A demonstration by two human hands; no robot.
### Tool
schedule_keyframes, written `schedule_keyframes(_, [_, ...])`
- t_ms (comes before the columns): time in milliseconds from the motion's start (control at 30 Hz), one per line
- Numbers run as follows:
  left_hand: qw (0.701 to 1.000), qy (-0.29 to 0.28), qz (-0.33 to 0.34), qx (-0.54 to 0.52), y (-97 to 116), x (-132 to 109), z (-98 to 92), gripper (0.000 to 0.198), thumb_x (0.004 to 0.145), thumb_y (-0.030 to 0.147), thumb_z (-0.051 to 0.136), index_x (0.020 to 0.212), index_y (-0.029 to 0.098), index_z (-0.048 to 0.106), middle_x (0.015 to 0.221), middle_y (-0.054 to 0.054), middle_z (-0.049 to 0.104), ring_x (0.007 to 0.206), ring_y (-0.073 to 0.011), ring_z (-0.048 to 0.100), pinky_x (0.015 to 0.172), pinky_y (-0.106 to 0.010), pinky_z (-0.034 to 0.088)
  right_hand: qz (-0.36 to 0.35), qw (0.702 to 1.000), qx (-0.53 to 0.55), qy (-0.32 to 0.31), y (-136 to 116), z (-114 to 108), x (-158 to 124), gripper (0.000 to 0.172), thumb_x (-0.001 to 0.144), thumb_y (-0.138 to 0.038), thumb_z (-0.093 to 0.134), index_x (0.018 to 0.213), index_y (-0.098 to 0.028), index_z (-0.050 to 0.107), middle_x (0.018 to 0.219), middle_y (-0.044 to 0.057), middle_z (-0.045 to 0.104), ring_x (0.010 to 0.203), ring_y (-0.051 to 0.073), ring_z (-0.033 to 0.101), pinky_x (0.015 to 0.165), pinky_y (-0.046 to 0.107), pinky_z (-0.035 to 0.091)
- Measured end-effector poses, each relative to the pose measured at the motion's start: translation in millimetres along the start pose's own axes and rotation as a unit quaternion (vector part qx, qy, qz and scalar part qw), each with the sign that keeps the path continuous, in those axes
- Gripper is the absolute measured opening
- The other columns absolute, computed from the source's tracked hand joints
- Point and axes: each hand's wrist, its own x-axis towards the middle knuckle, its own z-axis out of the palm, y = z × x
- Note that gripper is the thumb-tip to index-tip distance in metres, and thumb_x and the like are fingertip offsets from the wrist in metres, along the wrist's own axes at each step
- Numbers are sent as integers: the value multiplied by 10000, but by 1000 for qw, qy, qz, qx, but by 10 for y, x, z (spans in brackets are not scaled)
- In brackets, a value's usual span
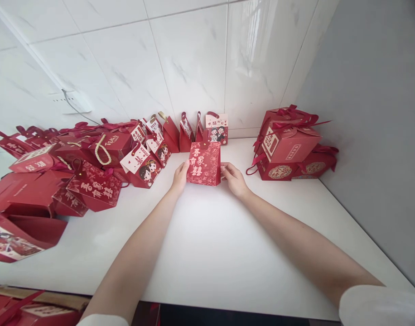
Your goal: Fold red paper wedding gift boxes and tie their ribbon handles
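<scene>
A red gift box [205, 164] with pale lettering and a small handle loop at its top stands upright on the white tabletop. My left hand [180, 176] grips its left side, thumb on the front. From the right, my right hand [234, 178] holds the same gift box by its edge, fingers bent; some fingertips are hidden behind it. Just behind stands a white-and-red box with a cartoon couple [218, 128]. To its left, several narrow red boxes [186, 132] line the wall. Nearest my left hand on that side is a cartoon-faced gift box [141, 166].
Red boxes with ribbons [291, 142] are stacked at the right, near a grey panel [373, 136]. Many red gift boxes [94, 185] crowd the left of the white table [207, 253]. A tiled wall [190, 59] closes the back. More red boxes [41, 312] lie below the front edge.
</scene>
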Motion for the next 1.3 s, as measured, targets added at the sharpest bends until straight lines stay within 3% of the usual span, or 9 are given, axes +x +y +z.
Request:
schedule_keyframes(233, [997, -26, -47, -56, 32, 5, -39, 536, 801, 603, 634, 1091, 158, 711, 1099, -89, 730, 1009, -236, 670, 990, -360, 469, -34, 999, 18, -25, -138, 44, -97, 299, 873, -489, 574, 780, -205, 557, 694, -19, 592, 662, 126, 555, 678, 261, 471])
schedule_keyframes(433, [997, -46, -39, -46, 4, 7, -24, 559, 804, 639, 602, 1073, 160, 708, 1098, -90, 729, 1052, -250, 659, 962, -358, 483, 136, 986, 87, -40, -102, 4, -5, 248, 808, -417, 576, 693, -215, 490, 497, -39, 522, 407, 115, 477, 377, 221, 317])
schedule_keyframes(567, [995, -95, -40, -4, -61, -3, -38, 745, 842, 773, 332, 1184, 196, 656, 1200, -116, 683, 1091, -294, 638, 804, -394, 548, 184, 974, 130, -38, -84, -96, 86, 161, 764, -341, 540, 722, -186, 535, 534, -9, 556, 392, 104, 475, 352, 214, 310])
schedule_keyframes(633, [991, -122, 22, 44, -72, -33, -35, 738, 861, 761, 293, 1300, 238, 571, 1385, -115, 561, 1200, -306, 576, 792, -404, 555, 195, 968, 151, -37, -86, -135, 107, 144, 759, -316, 526, 726, -177, 545, 539, -6, 553, 406, 95, 471, 374, 209, 345])
schedule_keyframes(767, [949, -107, 210, 210, -31, -117, 11, 614, 910, 605, 437, 1384, 215, 456, 1500, -127, 400, 1369, -283, 412, 1060, -416, 428, 205, 963, 173, -33, -106, -143, 104, 137, 785, -285, 509, 754, -167, 571, 571, 8, 582, 431, 96, 489, 406, 207, 395])
schedule_keyframes(833, [926, -81, 235, 283, 3, -152, 37, 557, 926, 555, 444, 1344, 188, 469, 1403, -141, 465, 1246, -255, 526, 1011, -377, 460, 206, 963, 174, -29, -123, -126, 93, 153, 806, -279, 498, 767, -159, 585, 595, 18, 601, 438, 98, 502, 414, 207, 410])
schedule_keyframes(900, [909, -56, 224, 347, 37, -179, 53, 499, 929, 543, 439, 1253, 170, 511, 1304, -138, 497, 969, -202, 637, 820, -333, 528, 204, 963, 172, -26, -139, -108, 83, 180, 828, -283, 480, 759, -154, 585, 602, 26, 608, 444, 100, 516, 423, 208, 422])
schedule_keyframes(1000, [885, -21, 229, 405, 89, -213, 67, 452, 930, 528, 440, 1161, 150, 529, 1229, -133, 505, 698, -134, 601, 643, -300, 511, 198, 966, 164, -28, -156, -92, 71, 190, 840, -291, 477, 767, -152, 585, 602, 32, 614, 446, 108, 528, 428, 216, 429])
schedule_keyframes(1300, [859, -7, 313, 406, 166, -306, 151, 403, 900, 530, 504, 1052, 160, 549, 880, -60, 586, 605, -142, 548, 588, -276, 456, 150, 982, 112, -33, -164, -73, 32, 227, 836, -334, 472, 801, -157, 610, 548, 14, 594, 418, 127, 531, 397, 231, 426])
